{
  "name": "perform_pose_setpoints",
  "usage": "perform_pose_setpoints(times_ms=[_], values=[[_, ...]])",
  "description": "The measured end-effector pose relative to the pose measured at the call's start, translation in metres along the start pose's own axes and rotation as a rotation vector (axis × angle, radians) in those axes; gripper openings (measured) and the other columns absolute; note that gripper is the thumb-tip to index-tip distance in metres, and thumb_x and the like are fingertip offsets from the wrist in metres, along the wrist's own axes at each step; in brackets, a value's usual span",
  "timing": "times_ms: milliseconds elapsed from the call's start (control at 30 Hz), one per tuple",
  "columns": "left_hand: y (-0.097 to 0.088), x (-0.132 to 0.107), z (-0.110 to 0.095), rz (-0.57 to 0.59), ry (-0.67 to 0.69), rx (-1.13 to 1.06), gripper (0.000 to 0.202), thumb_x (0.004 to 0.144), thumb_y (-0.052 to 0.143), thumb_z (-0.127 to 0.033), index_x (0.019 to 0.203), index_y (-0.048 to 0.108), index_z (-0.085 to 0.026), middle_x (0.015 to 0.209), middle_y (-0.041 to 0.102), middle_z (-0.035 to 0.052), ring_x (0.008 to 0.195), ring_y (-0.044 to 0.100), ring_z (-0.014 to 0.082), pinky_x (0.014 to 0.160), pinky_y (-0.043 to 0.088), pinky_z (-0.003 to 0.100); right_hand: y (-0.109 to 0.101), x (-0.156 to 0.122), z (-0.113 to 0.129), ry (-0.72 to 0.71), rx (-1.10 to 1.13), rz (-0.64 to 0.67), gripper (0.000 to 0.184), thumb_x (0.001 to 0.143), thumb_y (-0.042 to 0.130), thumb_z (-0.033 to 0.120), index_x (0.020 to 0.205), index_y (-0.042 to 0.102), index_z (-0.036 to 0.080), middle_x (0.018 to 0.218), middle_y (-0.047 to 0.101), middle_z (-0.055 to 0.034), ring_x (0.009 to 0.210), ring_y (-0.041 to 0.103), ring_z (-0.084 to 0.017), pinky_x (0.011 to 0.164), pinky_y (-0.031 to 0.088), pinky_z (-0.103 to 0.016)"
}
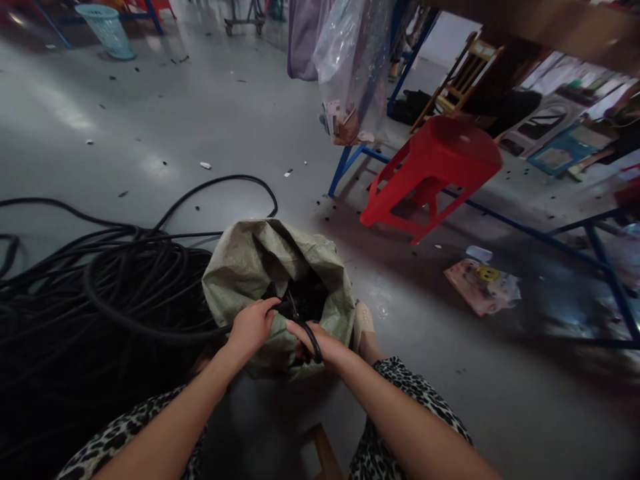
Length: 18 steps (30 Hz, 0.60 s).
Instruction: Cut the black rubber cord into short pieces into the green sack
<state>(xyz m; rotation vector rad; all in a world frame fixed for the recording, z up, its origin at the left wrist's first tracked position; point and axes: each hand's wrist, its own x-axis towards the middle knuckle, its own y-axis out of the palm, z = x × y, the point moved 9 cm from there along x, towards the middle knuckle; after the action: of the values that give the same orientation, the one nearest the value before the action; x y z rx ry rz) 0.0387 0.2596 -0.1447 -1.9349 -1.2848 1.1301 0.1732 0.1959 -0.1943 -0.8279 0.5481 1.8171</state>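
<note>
My left hand (pixel 253 325) is closed round the end part of a thick black cord (pixel 200 335), just above the mouth of a woven sack (pixel 235 267). The cord runs back from the hand to a big tangled pile at the left. In my right hand (pixel 313 340) is a pair of scissors (pixel 313 339) with black handles, the fingers wrapped round them. Their blades meet the cord's end close to my left fingertips; whether they are closed through it I cannot tell. Dark pieces (pixel 310 297) lie inside the sack, too dim to make out singly.
A heap of black cord (pixel 135 267) covers the floor at left. Right of the sack stand a red plastic stool (pixel 460 147) and a blue table frame (pixel 530 230). A printed plastic bag (pixel 483 287) lies on the floor. A light blue basket (pixel 107 33) stands far back left.
</note>
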Motion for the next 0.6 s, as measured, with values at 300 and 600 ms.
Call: perform_pose_setpoints(times_ms=[300,600], values=[[0.003,0.001,-0.007,-0.004,0.054,-0.039,0.035,0.087,0.045,-0.022,0.116,0.064,-0.022,0.114,0.068,0.005,0.104,0.062,0.0202,0.092,0.046,0.031,-0.001,0.003,-0.006,0.009,0.032,-0.017,0.05,0.085,0.048,0.061,0.074,0.055,0.012,0.052,0.051,0.0004,0.04,0.049,-0.009,0.036,0.035,-0.017],[0.008,0.003,-0.001,0.009,0.015,-0.029,0.034,0.087,0.047,-0.023,0.116,0.064,-0.022,0.115,0.068,0.0049,0.107,0.062,0.0208,0.094,0.045,0.032,-0.006,-0.013,-0.005,0.171,0.018,-0.106,0.046,0.084,0.052,0.06,0.071,0.048,0.016,0.05,0.045,0.0028,0.033,0.043,-0.01,0.03,0.037,-0.021]])
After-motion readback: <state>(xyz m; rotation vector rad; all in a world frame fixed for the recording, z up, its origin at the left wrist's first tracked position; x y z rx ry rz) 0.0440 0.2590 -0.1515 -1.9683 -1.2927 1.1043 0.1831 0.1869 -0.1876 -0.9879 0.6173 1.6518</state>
